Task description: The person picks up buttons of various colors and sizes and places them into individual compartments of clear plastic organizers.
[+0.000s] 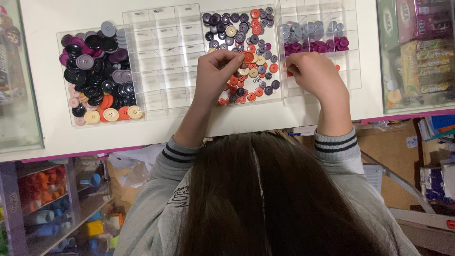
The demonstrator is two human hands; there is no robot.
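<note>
Picking with curled fingers in the middle button tray, left hand pinching a button there, right hand closed just right of it, contents hidden, empty divided tray left of it.

Orange, cream and dark purple buttons, grey black-striped sleeve cuffs, white table

The person wears a grey sweatshirt with dark-striped ribbed cuffs and has long dark hair

Bright, even light — soft focus
</note>
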